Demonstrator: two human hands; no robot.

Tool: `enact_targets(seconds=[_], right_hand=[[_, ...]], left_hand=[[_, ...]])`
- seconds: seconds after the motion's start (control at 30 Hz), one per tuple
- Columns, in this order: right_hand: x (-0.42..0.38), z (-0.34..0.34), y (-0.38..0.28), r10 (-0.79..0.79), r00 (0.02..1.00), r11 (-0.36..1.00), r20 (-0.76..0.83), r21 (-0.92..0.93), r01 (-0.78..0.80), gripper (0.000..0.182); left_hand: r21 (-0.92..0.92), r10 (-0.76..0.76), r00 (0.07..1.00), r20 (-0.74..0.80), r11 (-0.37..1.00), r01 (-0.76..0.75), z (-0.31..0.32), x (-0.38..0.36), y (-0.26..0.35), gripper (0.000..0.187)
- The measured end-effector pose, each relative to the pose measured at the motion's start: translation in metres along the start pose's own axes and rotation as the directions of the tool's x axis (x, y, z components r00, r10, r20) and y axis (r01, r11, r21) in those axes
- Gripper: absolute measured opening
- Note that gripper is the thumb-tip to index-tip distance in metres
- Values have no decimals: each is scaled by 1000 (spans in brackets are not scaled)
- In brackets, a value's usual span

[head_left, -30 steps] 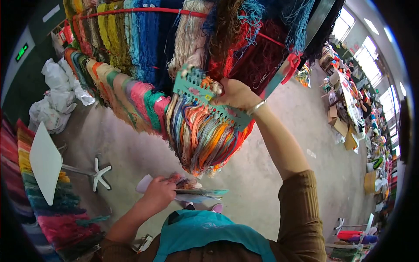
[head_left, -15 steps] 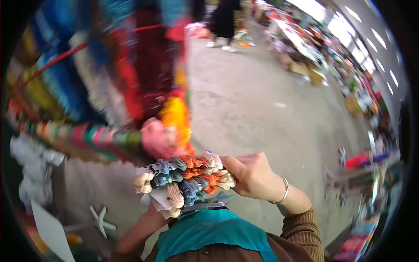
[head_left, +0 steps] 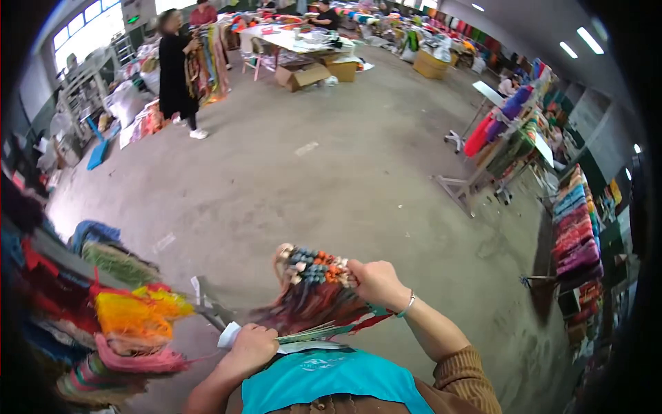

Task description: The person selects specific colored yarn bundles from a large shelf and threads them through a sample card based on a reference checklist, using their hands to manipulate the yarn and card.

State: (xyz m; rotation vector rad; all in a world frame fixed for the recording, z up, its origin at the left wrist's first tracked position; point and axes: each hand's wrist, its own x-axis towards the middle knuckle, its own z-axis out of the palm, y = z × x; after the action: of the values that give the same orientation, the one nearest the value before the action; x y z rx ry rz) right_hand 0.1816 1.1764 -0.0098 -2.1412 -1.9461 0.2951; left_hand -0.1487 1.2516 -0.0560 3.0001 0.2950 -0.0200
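In front of my teal apron [head_left: 324, 379], my right hand [head_left: 378, 284] is closed round one end of a bundle of embroidery thread skeins [head_left: 318, 268]. Their looped heads are grey-blue, orange, cream and peach, and long dark reddish tails hang below, blurred by motion. Lower and to the left, my left hand [head_left: 252, 346] is wrapped round a white paper-like piece [head_left: 229, 334]. Thin pale green strands [head_left: 307, 336] run from that hand to the right, beneath the tails. What lies inside the left fist is mostly hidden.
Yarn hanks [head_left: 134, 314] hang on a rack close at my lower left. A person in black [head_left: 178, 69] stands far left, near a white table [head_left: 293, 40] with cardboard boxes [head_left: 301, 74]. Wheeled racks of coloured yarn [head_left: 578, 234] line the right side. Concrete floor [head_left: 331, 159] stretches between.
The view has swung right, so the yarn rack has slid to the lower left. The skeins now hang spread with their tails showing, and my left hand has come out from beneath them.
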Motion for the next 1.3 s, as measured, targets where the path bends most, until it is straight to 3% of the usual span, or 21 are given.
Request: enact_targets(seconds=[0.17,0.27,0.37,0.43,0.57,0.87,0.97,1.13,1.3], right_hand=[[-5,-45,88,258,954,960,-151,-70,-270,13],[1,-41,107,282,939,947,-198,-98,-306,14],[10,-27,107,203,964,970,-172,-101,-222,15],[21,-24,96,221,974,970,-45,-91,-225,15],[50,-20,61,171,985,985,38,7,-172,17],[199,8,4,194,941,938,278,227,-261,36],[252,22,-7,180,935,911,306,308,-276,42],[337,33,-26,161,940,894,301,358,-268,42],[474,50,-52,207,930,898,304,317,-304,41]], left_hand=[[36,262,964,-37,965,-260,-26,133,5,8],[21,363,930,-52,932,-362,-29,184,4,8],[11,401,910,-102,915,-402,-29,217,-3,6],[-15,431,893,-129,900,-436,-30,232,-14,7],[-10,424,894,-147,903,-430,-52,246,-55,7],[-82,369,896,-247,913,-399,-68,233,-218,9],[-131,330,900,-286,917,-377,-74,228,-273,12],[-122,390,888,-245,896,-428,-85,230,-359,12],[-150,445,878,-175,870,-470,-105,252,-508,14]])
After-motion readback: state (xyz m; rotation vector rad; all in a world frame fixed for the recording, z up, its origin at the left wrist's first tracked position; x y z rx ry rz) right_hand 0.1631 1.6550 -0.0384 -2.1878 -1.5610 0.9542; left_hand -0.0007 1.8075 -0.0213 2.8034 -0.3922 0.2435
